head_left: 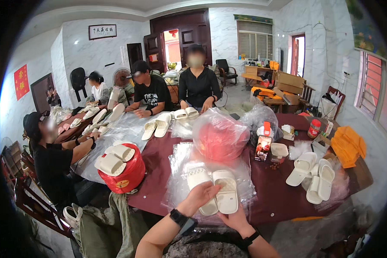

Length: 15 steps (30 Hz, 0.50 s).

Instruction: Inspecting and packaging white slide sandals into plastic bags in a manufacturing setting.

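Note:
In front of me a pair of white slide sandals lies over clear plastic bags [182, 165] on the dark red tablecloth. My left hand [202, 197] reaches across the left slide [198, 177], its fingertips closed at the inner edge of the right slide [225, 195], beside the strap. From below, my right hand [236, 220] grips the heel end of that right slide; some of its fingers are hidden beneath the sole. Just beyond the pair stands a large red roll [219, 139] under crumpled clear plastic.
Another red roll [127, 177] carries white slides [116, 159] at the left. More slides [303, 167] lie at the right, near a phone [262, 148], a red-lidded jar [314, 127] and orange cloth [348, 146]. Several people sit or stand around the table's left and far sides.

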{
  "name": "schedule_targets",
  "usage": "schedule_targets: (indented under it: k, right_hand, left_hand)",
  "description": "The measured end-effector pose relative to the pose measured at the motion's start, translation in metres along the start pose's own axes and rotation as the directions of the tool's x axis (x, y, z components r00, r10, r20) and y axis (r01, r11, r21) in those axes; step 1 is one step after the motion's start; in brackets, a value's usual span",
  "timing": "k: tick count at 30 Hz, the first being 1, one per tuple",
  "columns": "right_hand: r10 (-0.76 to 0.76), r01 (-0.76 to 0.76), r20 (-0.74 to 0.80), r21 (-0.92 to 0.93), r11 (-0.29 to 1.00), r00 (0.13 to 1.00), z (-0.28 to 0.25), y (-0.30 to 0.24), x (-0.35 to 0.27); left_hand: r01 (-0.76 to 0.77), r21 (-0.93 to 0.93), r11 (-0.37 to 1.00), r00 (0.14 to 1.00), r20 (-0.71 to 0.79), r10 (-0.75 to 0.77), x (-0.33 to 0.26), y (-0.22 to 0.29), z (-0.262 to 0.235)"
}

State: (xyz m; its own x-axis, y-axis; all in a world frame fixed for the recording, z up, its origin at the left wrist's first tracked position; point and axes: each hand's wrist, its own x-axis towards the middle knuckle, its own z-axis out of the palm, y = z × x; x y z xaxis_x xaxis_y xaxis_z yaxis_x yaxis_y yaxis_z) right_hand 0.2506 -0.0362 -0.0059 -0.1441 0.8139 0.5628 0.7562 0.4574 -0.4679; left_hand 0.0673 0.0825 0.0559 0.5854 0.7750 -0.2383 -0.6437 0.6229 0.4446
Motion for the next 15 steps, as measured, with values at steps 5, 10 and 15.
schedule_targets:
  k: [5,10,15]
  right_hand:
    - [0.025,-0.026,-0.040,-0.024,0.999,0.999,-0.002,0.001,-0.002]
    - [0.006,-0.007,-0.038,-0.024,1.000,0.999,-0.011,-0.007,0.002]
    - [0.009,-0.010,-0.031,-0.033,0.999,0.999,-0.008,-0.007,0.002]
  left_hand:
    - [-0.154,0.900,0.408,0.981,0.090,0.172,-0.040,-0.005,0.007]
    - [-0.269,0.678,-0.684,0.666,0.644,0.376,-0.075,-0.012,-0.025]
    - [-0.145,0.726,-0.672,0.714,0.547,0.437,-0.076,-0.031,-0.064]
